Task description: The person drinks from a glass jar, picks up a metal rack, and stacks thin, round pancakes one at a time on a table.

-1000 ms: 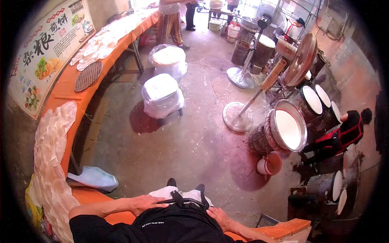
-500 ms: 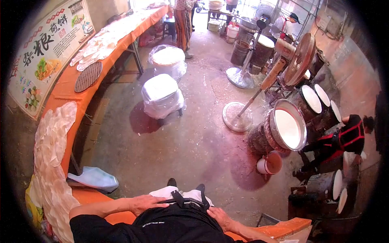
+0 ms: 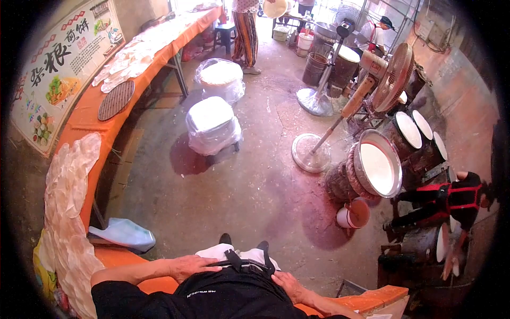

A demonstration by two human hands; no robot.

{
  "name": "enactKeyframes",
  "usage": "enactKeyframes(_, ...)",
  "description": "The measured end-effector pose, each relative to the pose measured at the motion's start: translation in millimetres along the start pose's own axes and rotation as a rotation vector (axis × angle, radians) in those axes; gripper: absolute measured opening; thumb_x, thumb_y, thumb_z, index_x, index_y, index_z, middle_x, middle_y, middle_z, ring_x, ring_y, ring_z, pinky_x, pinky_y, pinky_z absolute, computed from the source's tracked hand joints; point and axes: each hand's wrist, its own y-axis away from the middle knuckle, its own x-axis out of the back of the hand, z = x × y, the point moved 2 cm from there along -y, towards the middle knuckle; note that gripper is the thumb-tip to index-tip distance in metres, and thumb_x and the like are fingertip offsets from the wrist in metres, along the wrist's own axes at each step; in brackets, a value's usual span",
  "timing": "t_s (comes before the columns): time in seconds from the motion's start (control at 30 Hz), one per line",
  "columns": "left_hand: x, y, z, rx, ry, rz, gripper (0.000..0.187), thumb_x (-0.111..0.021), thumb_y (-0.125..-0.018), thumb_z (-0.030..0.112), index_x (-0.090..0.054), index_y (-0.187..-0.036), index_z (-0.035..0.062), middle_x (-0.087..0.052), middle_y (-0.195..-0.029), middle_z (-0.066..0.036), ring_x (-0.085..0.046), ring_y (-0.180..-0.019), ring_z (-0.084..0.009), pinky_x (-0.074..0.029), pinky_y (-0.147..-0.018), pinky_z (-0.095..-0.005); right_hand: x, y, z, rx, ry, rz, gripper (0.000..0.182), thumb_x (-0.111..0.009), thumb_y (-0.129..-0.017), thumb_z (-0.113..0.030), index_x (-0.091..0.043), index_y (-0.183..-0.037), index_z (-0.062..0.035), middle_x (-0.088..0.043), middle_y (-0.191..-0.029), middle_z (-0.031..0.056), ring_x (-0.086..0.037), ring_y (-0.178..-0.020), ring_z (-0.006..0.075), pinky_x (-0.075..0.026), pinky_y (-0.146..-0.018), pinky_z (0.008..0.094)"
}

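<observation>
My left hand (image 3: pixel 192 266) lies flat on the waist of my black shirt (image 3: pixel 228 292), its fingers stretched out and holding nothing. On the other side, my right hand (image 3: pixel 289 286) rests against the shirt at my hip, fingers loosely extended and nothing in them. A dark strap (image 3: pixel 234 259) hangs at my waist between the hands, above white trousers (image 3: pixel 212 252). Left of me, thin pale flatbread-like sheets (image 3: pixel 71 212) are piled along the orange-covered table (image 3: pixel 79 118).
Two plastic-wrapped stools (image 3: pixel 213 125) stand ahead. Rightward are a standing fan (image 3: pixel 390 80), a metal basin of white batter (image 3: pixel 378 165), a bucket (image 3: pixel 353 214) and several round griddles (image 3: pixel 408 130). A person in black and red (image 3: pixel 459 196) works there; another in striped trousers (image 3: pixel 246 37) stands far ahead.
The person in striped trousers has shifted right, with a round pale disc now showing beside them. The person in black and red has moved down toward the lower griddles. My hands stay put.
</observation>
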Motion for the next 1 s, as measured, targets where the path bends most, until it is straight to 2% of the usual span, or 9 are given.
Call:
enactKeyframes(0.53,-1.6,-0.1,-4.8,0.008,-0.012,-0.011,0.107,-0.079,-0.069,0.040,-0.019,-0.156,0.0218,-0.026,-0.154,-0.028,-0.038,-0.136,-0.0454,-0.036,-0.107,-0.0507,-1.5,0.1,3.0,0.008,-0.026,0.023,0.093,-0.070,-0.078,-0.039,-0.026,-0.153,-0.0074,-0.035,-0.149,0.0279,-0.040,-0.134,0.0436,-0.034,-0.102,0.0535)
enactKeyframes(0.83,0.4,-0.2,-5.0,-0.024,0.016,0.011,0.109,-0.080,-0.068,0.037,-0.018,-0.156,0.0209,-0.026,-0.154,-0.028,-0.036,-0.137,-0.0454,-0.036,-0.106,-0.0512,2.6,-1.5,1.5,-0.024,-0.028,-0.025,0.093,-0.073,-0.074,-0.034,-0.029,-0.151,-0.0052,-0.036,-0.147,0.0278,-0.040,-0.132,0.0447,-0.034,-0.102,0.0545)
enactKeyframes(0.93,0.4,-0.5,-5.2,-0.034,0.018,0.024,0.109,-0.080,-0.068,0.036,-0.019,-0.156,0.0203,-0.026,-0.154,-0.028,-0.037,-0.136,-0.0458,-0.037,-0.105,-0.0514,6.8,-6.1,-3.7,-0.001,0.053,-0.026,0.091,-0.070,-0.074,-0.037,-0.030,-0.147,-0.0018,-0.041,-0.140,0.0299,-0.046,-0.122,0.0465,-0.038,-0.098,0.0527)
enactKeyframes(1.0,-0.8,-0.6,-5.7,-0.034,0.014,0.029,0.109,-0.080,-0.067,0.036,-0.020,-0.156,0.0199,-0.026,-0.154,-0.028,-0.037,-0.136,-0.0459,-0.037,-0.104,-0.0516,4.2,-5.6,-0.9,0.019,0.045,0.006,0.090,-0.070,-0.074,-0.037,-0.030,-0.147,-0.0020,-0.042,-0.139,0.0297,-0.047,-0.122,0.0464,-0.039,-0.097,0.0535)
